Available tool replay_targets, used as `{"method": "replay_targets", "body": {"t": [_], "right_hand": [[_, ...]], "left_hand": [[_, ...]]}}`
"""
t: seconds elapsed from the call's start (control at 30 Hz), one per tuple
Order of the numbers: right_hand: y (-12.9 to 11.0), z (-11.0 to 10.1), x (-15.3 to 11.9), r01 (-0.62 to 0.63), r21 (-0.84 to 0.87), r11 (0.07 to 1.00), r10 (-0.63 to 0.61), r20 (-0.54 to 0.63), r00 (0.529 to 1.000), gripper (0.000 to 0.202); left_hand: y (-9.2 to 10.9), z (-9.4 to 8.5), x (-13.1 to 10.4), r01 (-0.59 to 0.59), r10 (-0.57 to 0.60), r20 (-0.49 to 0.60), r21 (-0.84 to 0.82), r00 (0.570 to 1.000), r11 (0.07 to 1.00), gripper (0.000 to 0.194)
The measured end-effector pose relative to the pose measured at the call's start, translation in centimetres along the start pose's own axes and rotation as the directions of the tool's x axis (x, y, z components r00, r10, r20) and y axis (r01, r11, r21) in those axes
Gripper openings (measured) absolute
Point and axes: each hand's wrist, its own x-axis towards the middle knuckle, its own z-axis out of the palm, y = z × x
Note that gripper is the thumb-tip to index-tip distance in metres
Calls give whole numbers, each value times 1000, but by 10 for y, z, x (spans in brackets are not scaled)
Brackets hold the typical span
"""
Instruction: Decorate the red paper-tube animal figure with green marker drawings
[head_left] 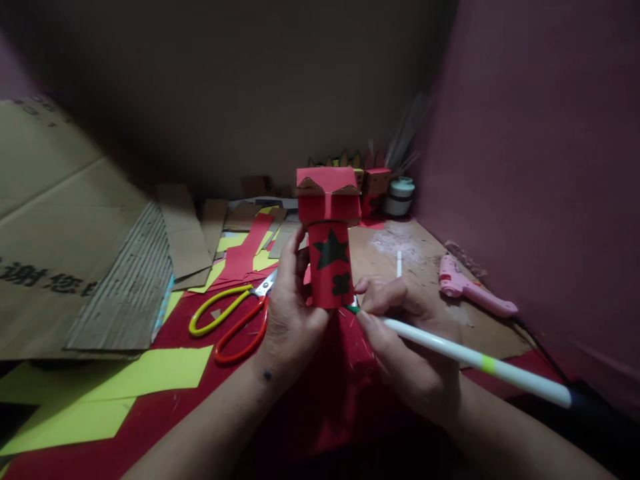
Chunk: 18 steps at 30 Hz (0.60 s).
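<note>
A red paper figure (327,267) with a boxy head and a tube body stands upright in the middle of the view. A dark star and a dark flower-like shape mark its front. Wrapped around its left side and base is my left hand (295,300), closed on it. My right hand (405,327) pinches a white marker (450,347) with a light green band. The marker's green tip is at the lower right edge of the tube, just below the flower shape.
Scissors (243,320) with yellow and red handles lie left of the figure. Yellow paper (165,369), red strips (247,250) and cardboard (45,220) spread leftward. A pink glue gun (473,287) rests on the right. Behind stand more paper figures (375,187) and a pale green jar (399,195).
</note>
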Motion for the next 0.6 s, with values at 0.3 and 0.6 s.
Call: {"method": "replay_targets", "body": {"t": [0.3,0.6], "right_hand": [[6,-4,0,44,125,991,-31,-103,994,14],[-9,-8,21,75,110,991,-58,-151,987,13]], "left_hand": [[0,2,0,39,-39,-12,-43,999,998,85],[-2,-1,1,125,-128,-6,-163,992,979,92]]}}
